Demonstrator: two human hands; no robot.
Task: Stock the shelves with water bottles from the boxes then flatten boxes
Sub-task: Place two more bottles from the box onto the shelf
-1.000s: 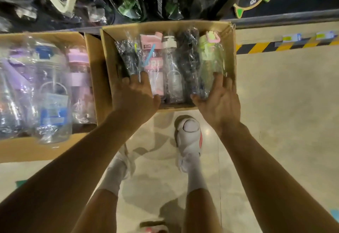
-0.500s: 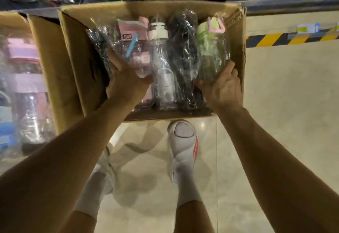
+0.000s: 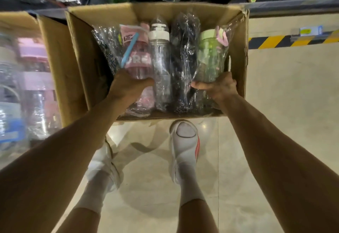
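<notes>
Pale, glossy floor (image 3: 275, 122) nearest, catching soft reflections and the shadow of two legs in white socks. On it, a plain white left shoe (image 3: 102, 166) and a white right shoe (image 3: 185, 146) with a red-orange stripe, its toe just short of the near edge of the open cardboard box (image 3: 236, 64). Above the feet, two bare forearms reaching forward into that box. Left hand (image 3: 128, 87) curled round the lower body of the pink bottle (image 3: 139, 58), thumb laid across its front. Right hand (image 3: 218, 87) clamped round the base of the green bottle (image 3: 211, 56), thumb pointing inward. Both bottles in crinkled clear wrap, lying in a row with caps toward the far wall of the box. Between them, a clear bottle (image 3: 161, 64) with a white cap and a dark wrapped bottle (image 3: 183, 58); one more dark wrapped item at the far left of the row, too shadowed to name. Just beside the box on the left, a second cardboard box (image 3: 55, 67), packed with blurred pink, blue and clear bottles. Farther right, along the floor's edge, a yellow-and-black hazard stripe (image 3: 275, 41) with a small label above it, print too small to read. Beyond everything, a grey shelf edge (image 3: 293, 5) running across the top, and a dark shelf behind it crowded with plastic-wrapped goods, green and black among them, dim and mostly indistinct.
</notes>
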